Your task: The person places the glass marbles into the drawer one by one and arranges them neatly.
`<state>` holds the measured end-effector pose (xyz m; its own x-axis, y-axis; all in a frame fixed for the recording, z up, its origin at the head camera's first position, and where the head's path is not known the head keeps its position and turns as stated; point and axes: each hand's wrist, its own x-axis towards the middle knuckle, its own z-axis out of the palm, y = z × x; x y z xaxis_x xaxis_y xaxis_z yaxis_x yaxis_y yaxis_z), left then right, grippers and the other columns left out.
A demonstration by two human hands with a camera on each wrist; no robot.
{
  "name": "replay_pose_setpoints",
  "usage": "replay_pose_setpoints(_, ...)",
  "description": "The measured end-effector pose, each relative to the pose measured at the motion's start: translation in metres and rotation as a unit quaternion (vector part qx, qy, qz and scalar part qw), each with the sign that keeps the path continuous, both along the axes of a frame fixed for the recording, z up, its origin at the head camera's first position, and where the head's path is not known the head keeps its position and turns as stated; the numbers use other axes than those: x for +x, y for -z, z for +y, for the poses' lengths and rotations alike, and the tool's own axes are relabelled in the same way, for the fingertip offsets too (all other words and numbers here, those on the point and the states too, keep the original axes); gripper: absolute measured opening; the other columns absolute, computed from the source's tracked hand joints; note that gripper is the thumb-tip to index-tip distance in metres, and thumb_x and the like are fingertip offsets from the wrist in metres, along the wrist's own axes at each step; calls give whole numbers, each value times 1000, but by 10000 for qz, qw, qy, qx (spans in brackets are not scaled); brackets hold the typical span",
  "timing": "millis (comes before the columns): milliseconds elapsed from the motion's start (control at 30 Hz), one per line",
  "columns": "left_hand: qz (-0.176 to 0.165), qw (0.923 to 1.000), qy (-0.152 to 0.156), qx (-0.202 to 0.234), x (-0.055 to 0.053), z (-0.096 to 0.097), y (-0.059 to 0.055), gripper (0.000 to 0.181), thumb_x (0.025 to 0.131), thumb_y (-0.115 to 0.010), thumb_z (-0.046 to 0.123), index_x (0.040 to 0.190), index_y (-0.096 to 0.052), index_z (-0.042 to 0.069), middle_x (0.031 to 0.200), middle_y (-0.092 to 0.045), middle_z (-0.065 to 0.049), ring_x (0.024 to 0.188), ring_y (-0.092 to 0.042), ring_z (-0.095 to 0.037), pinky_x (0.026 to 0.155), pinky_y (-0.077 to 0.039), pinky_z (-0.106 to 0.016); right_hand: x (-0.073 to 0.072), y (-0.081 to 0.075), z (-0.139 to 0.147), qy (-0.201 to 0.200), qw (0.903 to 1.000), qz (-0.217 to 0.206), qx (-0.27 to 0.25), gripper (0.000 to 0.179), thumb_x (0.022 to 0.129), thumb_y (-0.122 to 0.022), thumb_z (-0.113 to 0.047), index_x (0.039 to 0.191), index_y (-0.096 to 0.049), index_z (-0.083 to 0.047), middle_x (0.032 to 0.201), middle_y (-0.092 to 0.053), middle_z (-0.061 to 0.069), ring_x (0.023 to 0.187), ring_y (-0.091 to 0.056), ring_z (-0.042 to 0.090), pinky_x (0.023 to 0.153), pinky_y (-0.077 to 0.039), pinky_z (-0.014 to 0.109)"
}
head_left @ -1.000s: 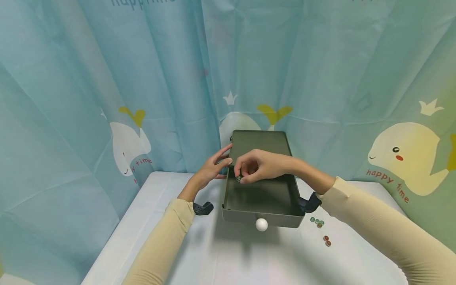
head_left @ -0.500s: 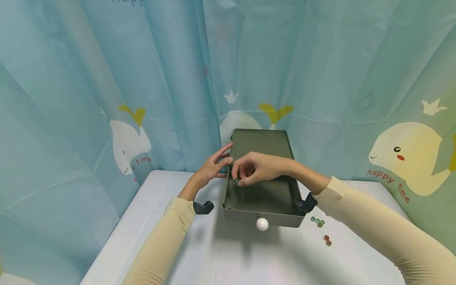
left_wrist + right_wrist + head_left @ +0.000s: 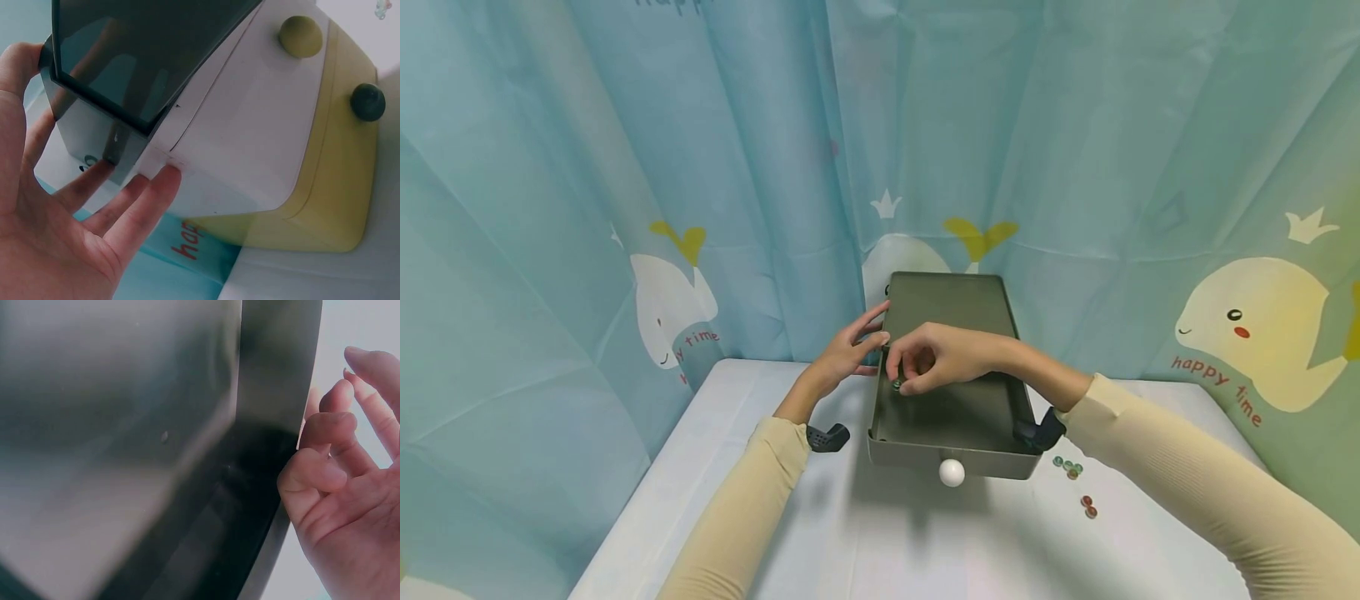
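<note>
In the head view, a dark grey-green drawer (image 3: pixel 955 417) with a white knob (image 3: pixel 952 473) stands pulled out of its cabinet (image 3: pixel 951 302). My right hand (image 3: pixel 943 360) hangs over the drawer's left part. Between thumb and forefinger it pinches a small green round piece (image 3: pixel 896 385); its exact kind is too small to tell. My left hand (image 3: pixel 842 354) rests against the cabinet's left side with fingers spread. From the left wrist, its fingers (image 3: pixel 147 206) lie along the side of the cabinet. In the right wrist view, the right hand (image 3: pixel 350 481) shows beside the drawer wall, the piece hidden.
Several small green and red round pieces (image 3: pixel 1067 467) lie on the white table (image 3: pixel 925 550) right of the drawer, with two red ones (image 3: pixel 1088 507) nearer. Lower drawers, white (image 3: pixel 250 112) and yellow (image 3: pixel 340 187), show below. A whale-print curtain (image 3: pixel 775 167) hangs behind.
My right hand has shifted slightly left and lower over the drawer, still pinching the green piece. The left hand stays in place.
</note>
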<state>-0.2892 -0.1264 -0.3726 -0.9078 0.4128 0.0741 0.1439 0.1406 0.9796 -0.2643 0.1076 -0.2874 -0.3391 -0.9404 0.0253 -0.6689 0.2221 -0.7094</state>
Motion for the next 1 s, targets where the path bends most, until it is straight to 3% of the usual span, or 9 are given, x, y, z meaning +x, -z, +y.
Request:
replay_pose_setpoints(400,-1,10000,-15,-36,1,0,1,59,106,-57,38,160,-34,43,166,-28,-9,142,-44,-31,97,-55,-52,2,-1,1,171,9998,31,118,33,93,-77,-14,122,-65,-2,81,-64,1,66,-59,17,65,-50,26)
replay_pose_setpoints(867,16,10000,10,-9,0,0,0,60,106,-56,37,161,-32,40,166,-27,-12,142,-42,-35,97,-54,-54,11,-11,9,308,9995,45,80,33,94,-77,-16,122,-65,-5,91,-70,2,78,-69,21,76,-57,37)
replay_pose_setpoints(1000,-9,10000,-17,-26,-1,0,0,59,106,-57,37,160,-34,42,165,-28,-10,141,-43,-34,97,-54,-54,16,-16,14,400,9992,-17,38,31,94,-77,-17,122,-66,-10,95,-71,3,81,-70,25,78,-57,40)
